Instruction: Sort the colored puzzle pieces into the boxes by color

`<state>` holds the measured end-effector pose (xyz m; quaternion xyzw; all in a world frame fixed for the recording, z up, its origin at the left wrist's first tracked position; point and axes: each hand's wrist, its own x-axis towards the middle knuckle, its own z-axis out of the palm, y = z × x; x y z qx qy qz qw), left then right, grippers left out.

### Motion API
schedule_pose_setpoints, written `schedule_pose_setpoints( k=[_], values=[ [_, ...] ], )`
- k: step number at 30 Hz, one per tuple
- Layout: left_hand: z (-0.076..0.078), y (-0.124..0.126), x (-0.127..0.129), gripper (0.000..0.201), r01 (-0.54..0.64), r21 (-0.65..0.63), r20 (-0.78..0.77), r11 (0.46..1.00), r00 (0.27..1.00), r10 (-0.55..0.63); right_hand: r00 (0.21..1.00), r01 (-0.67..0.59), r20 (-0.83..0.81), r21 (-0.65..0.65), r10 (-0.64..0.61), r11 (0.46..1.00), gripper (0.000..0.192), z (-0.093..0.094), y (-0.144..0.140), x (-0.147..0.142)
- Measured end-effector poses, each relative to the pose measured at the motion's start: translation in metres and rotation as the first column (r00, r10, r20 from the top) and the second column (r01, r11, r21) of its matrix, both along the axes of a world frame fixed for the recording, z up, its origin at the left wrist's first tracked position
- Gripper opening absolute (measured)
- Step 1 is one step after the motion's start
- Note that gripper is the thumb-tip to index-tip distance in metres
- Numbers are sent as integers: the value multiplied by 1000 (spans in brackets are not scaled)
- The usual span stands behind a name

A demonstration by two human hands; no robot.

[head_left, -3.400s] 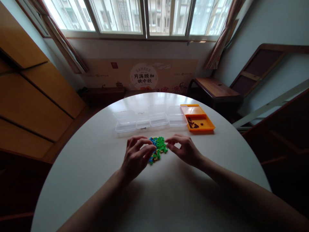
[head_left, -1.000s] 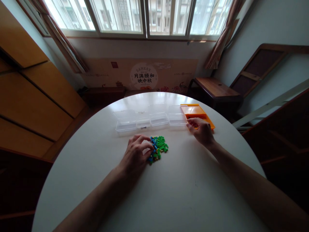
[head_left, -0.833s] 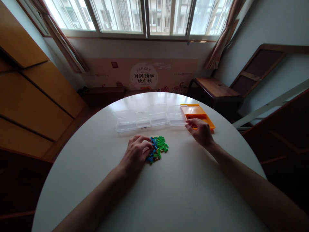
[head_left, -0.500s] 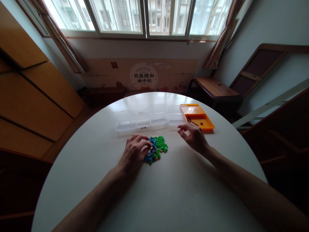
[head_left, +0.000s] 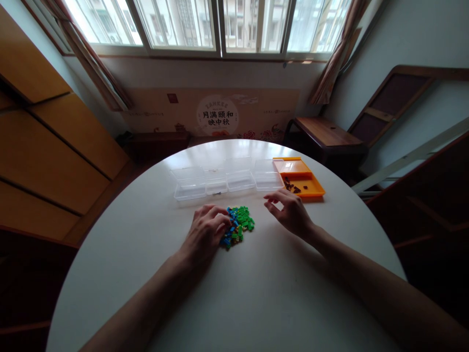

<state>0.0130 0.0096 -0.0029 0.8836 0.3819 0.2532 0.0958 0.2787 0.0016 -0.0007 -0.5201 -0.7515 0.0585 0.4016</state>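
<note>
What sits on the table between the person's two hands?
In the head view, a small pile of green and blue plastic bricks lies between them: the left hand touches it; the right hand is apart from it.

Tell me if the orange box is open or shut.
Open: the orange box has its lid laid back, and dark bits show inside.

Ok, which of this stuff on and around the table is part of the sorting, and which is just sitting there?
In use:
left hand on the brick pile
right hand open, beside the pile
orange tray holding dark pieces
clear boxes

Lying about:
wooden side table
poster
</note>
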Motion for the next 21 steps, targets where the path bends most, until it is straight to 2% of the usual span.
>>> schedule_pose_setpoints(
  k=[8,16,21],
  values=[
    [6,0,1,8,-56,-2,-9,998,998,56,996,-83,13,-28,83,996,11,3,-8,-10],
    [4,1,3,8,-41,-12,-30,999,999,41,995,-95,8,-23,95,995,11,3,-8,-12],
    [3,1,5,10,1,60,10,998,1000,-2,994,-107,5,-28,107,994,10,4,-10,-15]
  ],
)
